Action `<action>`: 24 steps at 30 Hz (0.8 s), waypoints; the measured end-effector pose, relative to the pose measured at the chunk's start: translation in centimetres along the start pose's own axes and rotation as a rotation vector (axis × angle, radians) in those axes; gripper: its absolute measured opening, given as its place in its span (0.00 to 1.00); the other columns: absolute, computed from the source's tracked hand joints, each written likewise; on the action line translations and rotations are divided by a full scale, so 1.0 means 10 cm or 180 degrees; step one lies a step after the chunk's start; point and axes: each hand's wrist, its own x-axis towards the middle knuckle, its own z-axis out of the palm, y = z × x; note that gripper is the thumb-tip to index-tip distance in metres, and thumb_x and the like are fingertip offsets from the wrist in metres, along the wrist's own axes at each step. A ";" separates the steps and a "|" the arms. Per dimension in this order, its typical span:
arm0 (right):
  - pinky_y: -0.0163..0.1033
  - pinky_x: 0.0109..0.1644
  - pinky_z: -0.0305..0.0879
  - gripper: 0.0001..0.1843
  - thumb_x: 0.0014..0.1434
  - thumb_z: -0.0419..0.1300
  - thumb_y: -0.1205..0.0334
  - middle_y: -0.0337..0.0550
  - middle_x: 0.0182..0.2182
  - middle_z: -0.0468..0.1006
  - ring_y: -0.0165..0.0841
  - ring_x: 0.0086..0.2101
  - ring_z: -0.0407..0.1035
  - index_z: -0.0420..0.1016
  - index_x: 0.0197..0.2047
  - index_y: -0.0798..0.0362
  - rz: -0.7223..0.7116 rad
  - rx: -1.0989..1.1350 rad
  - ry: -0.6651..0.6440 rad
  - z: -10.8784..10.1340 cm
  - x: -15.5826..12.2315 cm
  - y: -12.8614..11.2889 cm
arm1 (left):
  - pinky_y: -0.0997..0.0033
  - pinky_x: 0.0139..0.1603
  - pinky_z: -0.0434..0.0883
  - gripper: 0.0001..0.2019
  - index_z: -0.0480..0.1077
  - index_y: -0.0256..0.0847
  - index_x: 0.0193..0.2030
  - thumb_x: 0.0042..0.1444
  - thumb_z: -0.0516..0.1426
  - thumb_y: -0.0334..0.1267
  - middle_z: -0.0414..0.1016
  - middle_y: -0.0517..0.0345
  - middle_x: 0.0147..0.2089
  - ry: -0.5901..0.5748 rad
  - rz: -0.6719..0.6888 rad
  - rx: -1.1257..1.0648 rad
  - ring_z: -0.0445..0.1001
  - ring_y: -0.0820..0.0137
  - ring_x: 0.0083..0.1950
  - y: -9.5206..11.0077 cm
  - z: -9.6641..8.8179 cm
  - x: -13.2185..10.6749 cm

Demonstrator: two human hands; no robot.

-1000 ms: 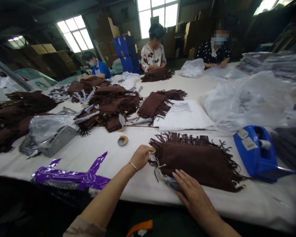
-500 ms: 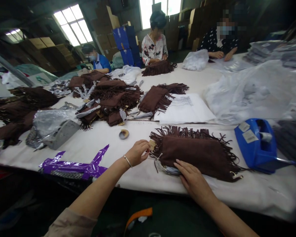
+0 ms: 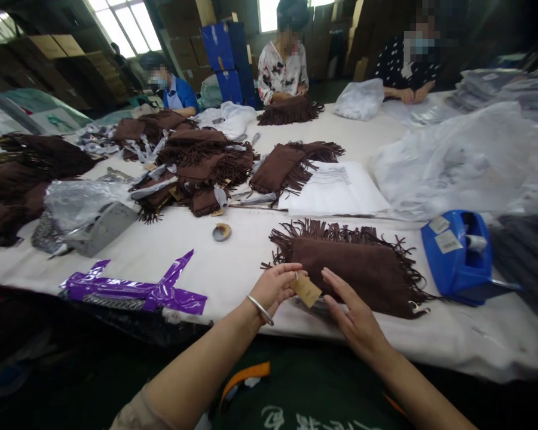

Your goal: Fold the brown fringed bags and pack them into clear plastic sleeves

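Observation:
A brown fringed bag (image 3: 358, 272) lies flat on the white-covered table in front of me, its fringe pointing away and to the sides. My left hand (image 3: 280, 289) pinches a tan paper hang tag (image 3: 306, 290) at the bag's near left corner. My right hand (image 3: 350, 310) is held at the bag's near edge with fingers stretched out, close to the tag and gripping nothing. Under the tag a bit of greyish wrapping shows, partly hidden by the hands. A small metal clasp sits at the bag's near right corner.
A blue tape dispenser (image 3: 457, 257) stands right of the bag. Left are a tape roll (image 3: 221, 232), purple tape (image 3: 134, 289) and a grey dispenser (image 3: 105, 230). Beyond lie piled brown bags (image 3: 201, 167), a printed sheet (image 3: 336, 188) and plastic bags (image 3: 461, 161). Several people work across the table.
My left hand has moved right and nearer to me with the tag, which now shows its face. My right hand has lifted off the bag's edge, fingers spread. The view has shifted slightly.

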 end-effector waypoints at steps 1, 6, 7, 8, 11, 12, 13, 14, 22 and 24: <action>0.47 0.63 0.53 0.25 0.64 0.46 0.56 0.43 0.62 0.56 0.36 0.59 0.54 0.51 0.64 0.45 0.0107 0.0114 0.0134 -0.04 0.01 -0.02 | 0.70 0.44 0.70 0.14 0.68 0.35 0.46 0.51 0.58 0.31 0.74 0.44 0.48 0.0025 -0.0084 -0.0183 0.74 0.67 0.45 -0.04 0.08 0.05; 0.51 0.64 0.47 0.26 0.64 0.45 0.56 0.45 0.64 0.50 0.38 0.62 0.46 0.51 0.64 0.48 0.0026 -0.0463 0.0654 -0.22 0.00 -0.05 | 0.67 0.50 0.70 0.20 0.63 0.37 0.56 0.55 0.56 0.32 0.67 0.44 0.57 -0.0060 -0.0481 -0.0479 0.72 0.66 0.50 -0.19 0.26 0.11; 0.52 0.64 0.46 0.26 0.64 0.46 0.56 0.46 0.65 0.50 0.39 0.63 0.45 0.50 0.65 0.49 -0.0117 -0.0678 0.0593 -0.22 -0.01 -0.05 | 0.65 0.52 0.69 0.22 0.62 0.37 0.57 0.55 0.57 0.33 0.66 0.44 0.58 -0.0092 -0.0520 -0.0453 0.72 0.65 0.52 -0.18 0.23 0.08; 0.53 0.64 0.46 0.27 0.64 0.47 0.57 0.47 0.65 0.49 0.40 0.63 0.44 0.49 0.65 0.50 -0.0293 -0.0897 0.0475 -0.20 -0.02 -0.05 | 0.62 0.54 0.68 0.24 0.60 0.38 0.58 0.54 0.58 0.35 0.67 0.43 0.57 -0.0105 -0.0531 -0.0406 0.71 0.64 0.53 -0.17 0.19 0.03; 0.56 0.64 0.45 0.32 0.61 0.51 0.57 0.50 0.64 0.51 0.41 0.63 0.42 0.46 0.66 0.52 -0.0840 -0.1475 -0.0041 -0.03 -0.06 -0.03 | 0.56 0.57 0.66 0.27 0.60 0.38 0.59 0.52 0.61 0.37 0.68 0.42 0.56 -0.0017 -0.0415 -0.0202 0.70 0.60 0.55 -0.06 -0.03 -0.12; 0.56 0.64 0.46 0.32 0.61 0.52 0.58 0.50 0.64 0.53 0.41 0.63 0.42 0.46 0.66 0.53 -0.0952 -0.1589 -0.0184 0.04 -0.06 -0.01 | 0.56 0.57 0.65 0.27 0.61 0.38 0.58 0.52 0.61 0.37 0.68 0.42 0.56 0.0039 -0.0357 -0.0128 0.70 0.60 0.54 -0.02 -0.11 -0.17; 0.55 0.63 0.47 0.32 0.60 0.53 0.59 0.50 0.63 0.54 0.41 0.63 0.43 0.47 0.66 0.53 -0.0993 -0.1656 -0.0293 0.10 -0.06 0.01 | 0.56 0.57 0.66 0.26 0.62 0.38 0.57 0.52 0.61 0.38 0.69 0.42 0.55 0.0096 -0.0311 -0.0057 0.71 0.59 0.54 0.00 -0.19 -0.21; 0.54 0.63 0.49 0.31 0.60 0.53 0.59 0.50 0.62 0.57 0.41 0.62 0.45 0.49 0.65 0.54 -0.0973 -0.1696 -0.0358 0.15 -0.05 0.04 | 0.56 0.56 0.66 0.24 0.63 0.37 0.55 0.52 0.60 0.39 0.70 0.41 0.54 0.0155 -0.0280 0.0021 0.72 0.59 0.52 0.00 -0.26 -0.25; 0.46 0.54 0.61 0.20 0.61 0.53 0.58 0.47 0.50 0.72 0.38 0.49 0.64 0.65 0.56 0.50 -0.0540 -0.1562 -0.0442 0.08 0.13 0.06 | 0.63 0.45 0.72 0.23 0.66 0.32 0.49 0.51 0.59 0.47 0.76 0.38 0.45 0.0125 -0.0759 0.0323 0.77 0.60 0.43 -0.47 -0.36 -0.34; 0.44 0.51 0.63 0.18 0.61 0.54 0.59 0.46 0.47 0.74 0.37 0.47 0.66 0.66 0.54 0.50 -0.0562 -0.1602 -0.0468 0.04 0.17 0.01 | 0.65 0.43 0.72 0.25 0.66 0.33 0.50 0.50 0.60 0.47 0.76 0.39 0.44 0.0039 -0.0831 0.0260 0.77 0.61 0.42 -0.56 -0.31 -0.31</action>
